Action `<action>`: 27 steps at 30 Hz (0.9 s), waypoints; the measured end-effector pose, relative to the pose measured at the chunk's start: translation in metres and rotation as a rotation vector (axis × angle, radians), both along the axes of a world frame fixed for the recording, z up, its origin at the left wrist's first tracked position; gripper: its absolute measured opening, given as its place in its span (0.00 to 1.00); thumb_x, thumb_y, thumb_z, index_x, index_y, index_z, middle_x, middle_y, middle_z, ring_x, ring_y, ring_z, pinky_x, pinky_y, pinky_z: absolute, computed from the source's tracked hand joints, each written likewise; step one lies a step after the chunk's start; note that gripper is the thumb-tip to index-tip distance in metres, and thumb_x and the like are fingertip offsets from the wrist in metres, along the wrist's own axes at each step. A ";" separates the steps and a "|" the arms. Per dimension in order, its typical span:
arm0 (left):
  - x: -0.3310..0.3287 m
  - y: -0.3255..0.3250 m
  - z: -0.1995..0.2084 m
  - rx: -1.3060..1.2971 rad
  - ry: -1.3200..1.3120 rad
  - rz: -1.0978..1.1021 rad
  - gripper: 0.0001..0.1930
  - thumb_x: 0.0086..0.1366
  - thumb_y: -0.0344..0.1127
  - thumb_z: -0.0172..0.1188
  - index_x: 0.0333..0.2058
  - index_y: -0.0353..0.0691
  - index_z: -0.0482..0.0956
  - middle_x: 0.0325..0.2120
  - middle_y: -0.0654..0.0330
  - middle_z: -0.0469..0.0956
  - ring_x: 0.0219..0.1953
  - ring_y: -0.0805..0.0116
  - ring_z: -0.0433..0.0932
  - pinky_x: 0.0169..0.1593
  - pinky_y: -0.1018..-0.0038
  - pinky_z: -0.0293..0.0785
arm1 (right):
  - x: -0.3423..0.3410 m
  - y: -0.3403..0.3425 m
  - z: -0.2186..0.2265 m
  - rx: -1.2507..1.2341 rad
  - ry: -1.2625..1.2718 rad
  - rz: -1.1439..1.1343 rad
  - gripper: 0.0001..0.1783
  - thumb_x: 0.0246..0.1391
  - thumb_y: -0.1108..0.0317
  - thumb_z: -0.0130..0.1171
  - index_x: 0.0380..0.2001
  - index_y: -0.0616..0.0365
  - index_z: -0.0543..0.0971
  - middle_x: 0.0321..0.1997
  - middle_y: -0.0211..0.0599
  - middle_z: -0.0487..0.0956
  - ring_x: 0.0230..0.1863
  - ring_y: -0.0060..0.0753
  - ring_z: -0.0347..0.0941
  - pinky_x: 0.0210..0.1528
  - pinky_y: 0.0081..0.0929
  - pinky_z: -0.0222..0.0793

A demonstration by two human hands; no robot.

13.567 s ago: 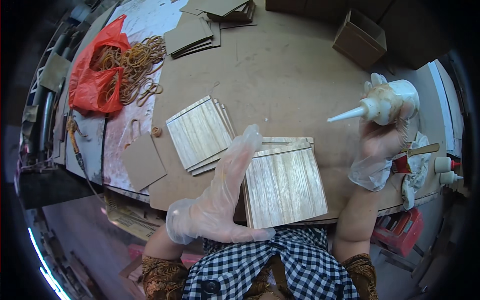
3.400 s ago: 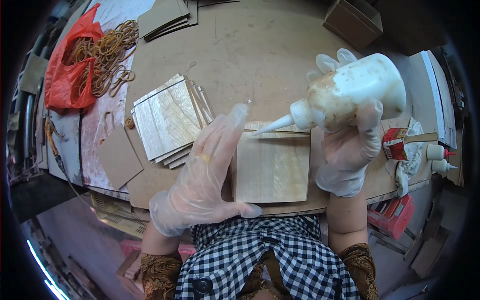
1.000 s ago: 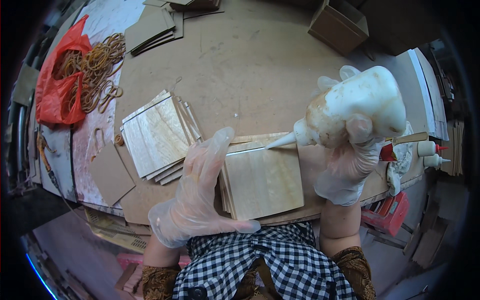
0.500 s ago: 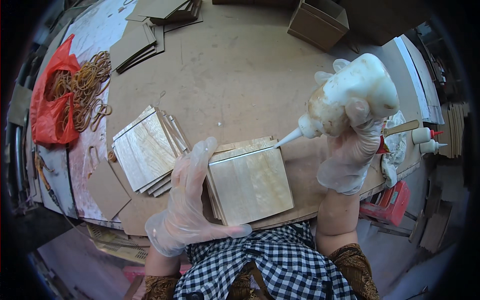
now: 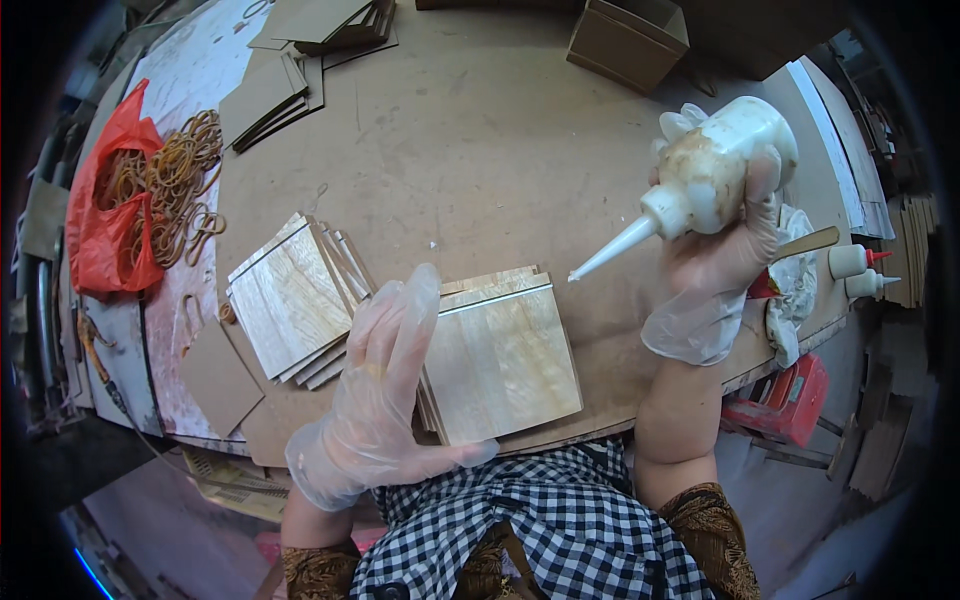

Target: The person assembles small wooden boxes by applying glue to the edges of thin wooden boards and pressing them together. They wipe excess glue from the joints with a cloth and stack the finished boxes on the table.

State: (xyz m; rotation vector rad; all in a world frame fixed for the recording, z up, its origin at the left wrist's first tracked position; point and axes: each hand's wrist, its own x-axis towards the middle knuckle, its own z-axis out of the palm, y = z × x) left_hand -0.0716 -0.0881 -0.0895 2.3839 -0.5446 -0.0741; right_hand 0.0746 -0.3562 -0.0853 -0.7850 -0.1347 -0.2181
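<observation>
My right hand [image 5: 728, 230], in a clear glove, is closed around a white squeeze glue bottle [image 5: 735, 150] smeared with brown. The bottle tilts down to the left, its nozzle tip just off the far right corner of a stack of thin wooden panels [image 5: 502, 365]. A white glue line lies beside the dark groove along the top panel's far edge. My left hand [image 5: 385, 385], also gloved, is beside the stack's left edge, fingers stretched out and thumb along the near edge. Left of it is a second stack of grooved wooden panels [image 5: 290, 305], slightly fanned.
Rubber bands [image 5: 185, 165] spill from a red plastic bag [image 5: 112, 235] at the left. Brown boards [image 5: 265, 98] and an open box [image 5: 628, 45] lie along the far side. At the right are a brush handle [image 5: 808, 243], a crumpled white cloth [image 5: 790, 300] and small bottles [image 5: 850, 262].
My right hand has raised the glue bottle, and its nozzle tip has come off the groove's right end. My left hand stays beside the stack, its fingers slightly shifted.
</observation>
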 end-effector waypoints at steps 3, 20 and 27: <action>0.000 0.002 0.001 -0.103 -0.005 0.010 0.65 0.40 0.59 0.75 0.68 0.27 0.48 0.65 0.41 0.54 0.67 0.43 0.51 0.70 0.55 0.42 | 0.002 0.002 -0.002 0.094 0.053 0.031 0.32 0.56 0.53 0.64 0.58 0.58 0.68 0.54 0.54 0.74 0.51 0.54 0.76 0.46 0.52 0.79; -0.037 0.099 0.013 -0.085 0.083 0.511 0.57 0.44 0.56 0.72 0.68 0.35 0.55 0.69 0.45 0.54 0.72 0.50 0.49 0.72 0.58 0.40 | -0.039 0.073 -0.004 -0.159 0.076 0.240 0.43 0.57 0.55 0.64 0.67 0.63 0.55 0.66 0.54 0.65 0.65 0.55 0.64 0.66 0.52 0.65; -0.029 0.032 0.007 -0.120 -0.130 0.259 0.65 0.44 0.61 0.74 0.70 0.31 0.45 0.69 0.42 0.52 0.72 0.45 0.46 0.72 0.56 0.41 | -0.057 0.083 -0.003 -0.140 0.017 0.304 0.41 0.51 0.67 0.68 0.65 0.60 0.60 0.63 0.45 0.67 0.63 0.46 0.68 0.62 0.41 0.70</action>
